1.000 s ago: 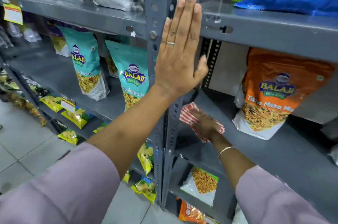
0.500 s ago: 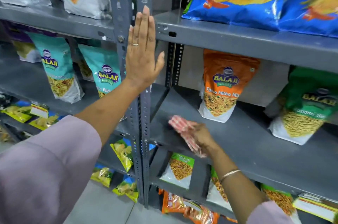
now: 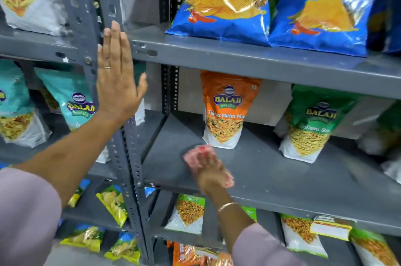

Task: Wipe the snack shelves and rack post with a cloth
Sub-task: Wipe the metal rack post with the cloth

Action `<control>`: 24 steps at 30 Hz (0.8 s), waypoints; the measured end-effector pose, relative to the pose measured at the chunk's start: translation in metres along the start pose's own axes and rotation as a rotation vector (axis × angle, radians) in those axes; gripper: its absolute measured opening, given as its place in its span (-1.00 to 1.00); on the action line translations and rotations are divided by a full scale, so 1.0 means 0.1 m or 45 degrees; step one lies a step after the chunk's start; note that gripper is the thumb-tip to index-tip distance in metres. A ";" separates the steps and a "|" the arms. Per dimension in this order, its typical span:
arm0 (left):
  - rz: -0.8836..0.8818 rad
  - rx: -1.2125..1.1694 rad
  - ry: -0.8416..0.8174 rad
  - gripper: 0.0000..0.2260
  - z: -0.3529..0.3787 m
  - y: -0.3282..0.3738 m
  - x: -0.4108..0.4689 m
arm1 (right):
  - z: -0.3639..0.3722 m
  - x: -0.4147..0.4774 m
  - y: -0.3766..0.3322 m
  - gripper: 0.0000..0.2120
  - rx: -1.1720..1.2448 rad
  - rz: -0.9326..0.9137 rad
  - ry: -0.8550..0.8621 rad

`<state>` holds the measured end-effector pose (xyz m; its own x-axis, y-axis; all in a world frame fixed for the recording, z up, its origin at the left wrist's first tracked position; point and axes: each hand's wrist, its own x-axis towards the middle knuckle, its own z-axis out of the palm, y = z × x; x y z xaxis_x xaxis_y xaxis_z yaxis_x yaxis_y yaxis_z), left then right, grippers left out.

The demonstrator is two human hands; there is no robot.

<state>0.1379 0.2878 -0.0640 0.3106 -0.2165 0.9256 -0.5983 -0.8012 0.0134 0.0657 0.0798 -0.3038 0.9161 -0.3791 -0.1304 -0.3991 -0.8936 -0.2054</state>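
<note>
A grey perforated rack post (image 3: 128, 157) runs up the middle left. My left hand (image 3: 117, 79) lies flat against it, fingers straight and together, holding nothing. On the grey middle shelf (image 3: 271, 170) my right hand (image 3: 213, 175) presses a red-and-white checked cloth (image 3: 198, 156) down onto the surface, just in front of an orange Balaji snack bag (image 3: 225, 111). The hand and cloth are motion-blurred.
A green Balaji bag (image 3: 312, 124) stands further right on the same shelf. Blue chip bags (image 3: 225, 3) sit on the shelf above. Teal bags (image 3: 73, 100) fill the left bay. Yellow and white packets (image 3: 188, 213) lie on lower shelves.
My right hand has slid the cloth rightward and deeper along the middle shelf, toward the orange bag. My left hand stays flat on the post. The view has swung right.
</note>
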 end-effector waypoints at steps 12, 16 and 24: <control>-0.013 0.010 -0.009 -0.35 -0.01 0.02 -0.01 | -0.09 -0.51 -0.20 -0.46 -0.014 -0.288 -0.030; 0.009 0.038 -0.021 -0.35 -0.04 0.00 0.00 | -0.01 -0.42 0.37 -0.29 -0.048 -0.215 0.102; 0.066 0.020 0.016 -0.37 0.01 -0.04 -0.01 | -0.08 -0.51 -0.12 -0.25 0.182 0.119 0.151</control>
<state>0.1406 0.2906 -0.0658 0.2702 -0.2507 0.9296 -0.6015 -0.7979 -0.0404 0.0235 0.1076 -0.2867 0.8698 -0.4916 -0.0422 -0.4759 -0.8134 -0.3346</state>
